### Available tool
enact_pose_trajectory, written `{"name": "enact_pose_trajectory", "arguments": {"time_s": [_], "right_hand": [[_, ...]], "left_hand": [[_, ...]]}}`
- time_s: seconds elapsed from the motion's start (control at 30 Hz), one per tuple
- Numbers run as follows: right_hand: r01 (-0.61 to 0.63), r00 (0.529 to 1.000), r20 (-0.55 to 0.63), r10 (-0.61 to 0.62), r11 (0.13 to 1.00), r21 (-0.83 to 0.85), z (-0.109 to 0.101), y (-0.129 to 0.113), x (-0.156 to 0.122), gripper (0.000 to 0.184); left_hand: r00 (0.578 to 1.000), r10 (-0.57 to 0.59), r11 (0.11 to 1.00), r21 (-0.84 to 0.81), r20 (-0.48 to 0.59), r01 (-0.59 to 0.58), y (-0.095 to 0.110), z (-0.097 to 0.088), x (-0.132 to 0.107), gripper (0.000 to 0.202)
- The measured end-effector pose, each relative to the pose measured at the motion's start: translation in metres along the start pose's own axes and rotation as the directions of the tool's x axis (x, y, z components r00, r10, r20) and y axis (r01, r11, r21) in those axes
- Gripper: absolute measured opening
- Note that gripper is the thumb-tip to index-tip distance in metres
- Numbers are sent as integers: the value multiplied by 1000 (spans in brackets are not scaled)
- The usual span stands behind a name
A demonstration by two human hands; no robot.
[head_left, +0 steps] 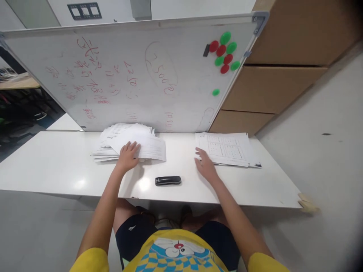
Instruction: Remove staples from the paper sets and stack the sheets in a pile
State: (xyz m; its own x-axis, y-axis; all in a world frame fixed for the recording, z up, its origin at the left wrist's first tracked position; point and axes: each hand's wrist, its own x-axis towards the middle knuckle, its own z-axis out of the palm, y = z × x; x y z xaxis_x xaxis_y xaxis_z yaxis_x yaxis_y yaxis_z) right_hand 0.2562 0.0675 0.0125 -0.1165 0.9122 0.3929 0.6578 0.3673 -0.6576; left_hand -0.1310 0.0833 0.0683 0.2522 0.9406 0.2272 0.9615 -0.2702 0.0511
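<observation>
My left hand (129,155) lies with its fingers stretched over the top sheet of an uneven paper pile (109,141) on the left of the white table. That top sheet (151,146) sticks out to the right of the pile. At the left edge of a neater stack of printed sheets (231,149) is my right hand (205,164), fingers apart and holding nothing; whether it touches the paper I cannot tell. Between the two hands, nearer the front edge, a black stapler (168,180) rests on the table.
A whiteboard (184,49) with red handwriting stands along the table's back edge, with red and green round magnets (221,50) at its upper right. Brown cardboard boxes (255,88) are stacked behind it. The white table (56,162) has its front edge close to my body.
</observation>
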Motion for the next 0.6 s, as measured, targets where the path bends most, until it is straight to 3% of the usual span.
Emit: {"name": "enact_pose_trajectory", "arguments": {"time_s": [0.1, 0.17, 0.33, 0.4, 0.47, 0.6], "right_hand": [[-104, 971, 226, 78, 989, 107, 29, -30, 9, 51], [-134, 948, 307, 89, 982, 130, 42, -47, 15, 54], [29, 922, 375, -97, 983, 183, 58, -80, 20, 78], [123, 928, 324, -186, 971, 204, 60, -88, 17, 80], [174, 962, 174, -212, 962, 212, 55, -92, 12, 72], [148, 981, -158, -113, 962, 231, 27, -88, -4, 70]], "left_hand": [[998, 29, 996, 83, 63, -35, -3, -2, -3, 68], [997, 61, 995, 82, 36, -64, 0, -3, -6, 63], [984, 12, 997, 73, -180, 2, 25, -16, -14, 49], [967, 17, 998, 55, -254, -3, 43, -28, -17, 44], [947, 62, 997, -24, -314, -73, 63, -44, -20, 39], [888, 107, 950, -218, -448, -224, 100, -71, -21, 30]]}}
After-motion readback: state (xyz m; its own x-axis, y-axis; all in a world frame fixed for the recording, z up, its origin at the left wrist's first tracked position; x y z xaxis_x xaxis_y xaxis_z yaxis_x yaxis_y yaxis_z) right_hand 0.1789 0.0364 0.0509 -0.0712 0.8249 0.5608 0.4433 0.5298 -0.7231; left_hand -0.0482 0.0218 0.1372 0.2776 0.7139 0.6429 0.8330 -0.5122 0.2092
